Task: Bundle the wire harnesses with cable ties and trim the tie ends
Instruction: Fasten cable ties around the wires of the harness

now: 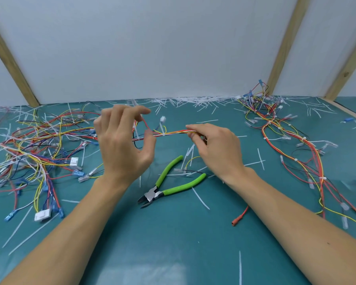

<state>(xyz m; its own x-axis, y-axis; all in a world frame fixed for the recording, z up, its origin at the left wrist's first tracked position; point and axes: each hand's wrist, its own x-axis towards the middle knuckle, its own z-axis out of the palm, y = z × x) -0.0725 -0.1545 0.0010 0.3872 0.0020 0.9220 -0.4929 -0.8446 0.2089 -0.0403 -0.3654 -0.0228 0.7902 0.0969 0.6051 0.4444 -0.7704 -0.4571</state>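
Wires of one harness stretch level above the green mat, between both hands. The right hand pinches the bundle's end; the left hand curls loosely, thumb touching the wires. Green-handled cutters lie below, jaws slightly apart, beside trimmed tie ends.

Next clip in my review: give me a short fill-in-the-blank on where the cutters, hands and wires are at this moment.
1. The cutters on the mat have ____ handles.
2. The right hand pinches the wire bundle; the cutters are held by ____ hand.
3. The loose orange plug lies nearest the ____ forearm.
4. The left hand is raised in front of the ____ pile of wires.

Missing words: green; neither; right; left
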